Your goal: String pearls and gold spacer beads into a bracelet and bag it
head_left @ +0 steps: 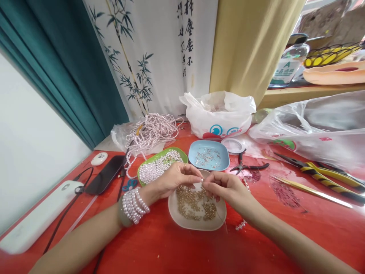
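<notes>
My left hand (175, 178) and my right hand (225, 186) meet fingertip to fingertip above a beige dish (196, 223) of small gold beads (196, 203). Both hands are pinched closed on something tiny, perhaps a pearl on a thin thread; I cannot make it out. A thin strand trails from my right hand to a short beaded piece (241, 225) on the red table. Several pearl bracelets (134, 205) wrap my left wrist. Behind my left hand sits a green dish (142, 167) of pearls.
A blue dish (209, 155) of metal findings, small pliers (246, 166), yellow-black cutters (322, 174) and gold tweezers (310, 191) lie on the red table (171, 247). Pearl strands (151, 131), white plastic bags (218, 114), a phone (105, 174) and cables lie at back and left.
</notes>
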A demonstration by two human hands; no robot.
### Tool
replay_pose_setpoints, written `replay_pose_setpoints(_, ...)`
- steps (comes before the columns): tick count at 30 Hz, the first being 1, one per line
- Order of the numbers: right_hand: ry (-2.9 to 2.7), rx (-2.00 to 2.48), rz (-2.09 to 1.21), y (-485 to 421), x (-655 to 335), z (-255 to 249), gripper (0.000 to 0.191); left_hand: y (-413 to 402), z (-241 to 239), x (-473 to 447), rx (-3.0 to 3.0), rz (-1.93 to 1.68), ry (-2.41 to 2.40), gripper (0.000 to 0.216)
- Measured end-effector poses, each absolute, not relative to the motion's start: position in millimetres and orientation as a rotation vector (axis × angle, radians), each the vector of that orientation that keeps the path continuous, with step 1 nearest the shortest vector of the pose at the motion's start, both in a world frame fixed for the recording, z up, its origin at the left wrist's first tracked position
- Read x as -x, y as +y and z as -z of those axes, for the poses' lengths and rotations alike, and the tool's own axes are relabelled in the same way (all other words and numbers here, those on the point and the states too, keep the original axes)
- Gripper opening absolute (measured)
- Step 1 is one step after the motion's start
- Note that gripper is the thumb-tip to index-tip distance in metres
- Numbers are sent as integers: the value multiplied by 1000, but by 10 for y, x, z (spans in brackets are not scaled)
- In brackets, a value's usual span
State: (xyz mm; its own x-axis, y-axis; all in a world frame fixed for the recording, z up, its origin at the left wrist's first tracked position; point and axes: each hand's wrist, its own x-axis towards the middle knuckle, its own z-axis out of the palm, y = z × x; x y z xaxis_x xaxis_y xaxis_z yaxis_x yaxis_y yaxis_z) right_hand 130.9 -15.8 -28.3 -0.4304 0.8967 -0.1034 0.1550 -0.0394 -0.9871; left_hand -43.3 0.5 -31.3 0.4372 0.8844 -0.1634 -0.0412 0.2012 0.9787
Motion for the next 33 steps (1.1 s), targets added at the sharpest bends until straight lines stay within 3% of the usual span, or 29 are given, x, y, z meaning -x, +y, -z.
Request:
replay_pose_setpoints(9,-1587,1061,-1618,-163,-1331,193,16,-71,245,412,-1187,-821,904,3)
replay_pose_setpoints(22,-1472,879,-1725,-144,-1381,247,40,-281,38,356,-1425,-783,669,7)
replay_pose_setpoints(27,-1431,880,-1748,-122,-1387,271,40,-413,-67,340,-1782,-718,740,9)
replay_pose_setpoints(33,-1454,834,-1775,-128,-1406,231,30,-395,0,341,-1975,-927,916,7)
